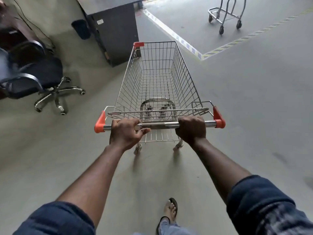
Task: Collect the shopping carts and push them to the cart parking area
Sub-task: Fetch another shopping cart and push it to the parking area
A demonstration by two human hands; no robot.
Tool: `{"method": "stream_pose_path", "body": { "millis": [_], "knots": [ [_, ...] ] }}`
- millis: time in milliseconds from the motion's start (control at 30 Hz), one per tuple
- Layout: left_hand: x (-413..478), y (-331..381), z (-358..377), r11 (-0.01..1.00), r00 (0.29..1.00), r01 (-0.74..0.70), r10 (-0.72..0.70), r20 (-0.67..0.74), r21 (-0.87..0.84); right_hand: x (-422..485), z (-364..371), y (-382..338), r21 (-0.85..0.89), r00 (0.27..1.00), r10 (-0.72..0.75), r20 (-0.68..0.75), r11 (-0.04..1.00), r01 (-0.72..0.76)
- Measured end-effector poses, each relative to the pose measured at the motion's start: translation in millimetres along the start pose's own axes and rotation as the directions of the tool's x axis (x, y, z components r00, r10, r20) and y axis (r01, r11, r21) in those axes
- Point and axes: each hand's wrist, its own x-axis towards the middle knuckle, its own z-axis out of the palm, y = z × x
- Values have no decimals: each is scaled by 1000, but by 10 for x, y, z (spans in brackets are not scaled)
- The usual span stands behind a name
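One shopping cart [157, 85] lengthwise ahead, left hand [126, 133] and right hand [191, 128] tight round its handle [159, 125]

Grey floor [254, 116] — black office chair [44, 70]

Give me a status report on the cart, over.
Left hand and right hand grip the handle. Shopping cart empty, upright. Dark cabinet close beside its front left corner; trolley frame ahead right.
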Motion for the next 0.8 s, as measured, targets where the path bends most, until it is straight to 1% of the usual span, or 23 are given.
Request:
{"method": "stream_pose_path", "body": {
  "millis": [300,500,667,800],
  "knots": [
    [1202,187,130,985,986,-138,147,82,-105,505,202,512,-38,989,147,-14,988,-147],
    [2195,273,288,954,955,-266,280,99,-135,1043,363,809,-51,962,273,-16,961,-274],
    [3044,542,441,932,937,-331,343,62,-146,1639,470,1190,-74,934,355,-21,932,-356],
    [3654,869,571,919,922,-368,380,70,-138,2077,563,1640,-119,909,415,-22,902,-415]
  ]
}}
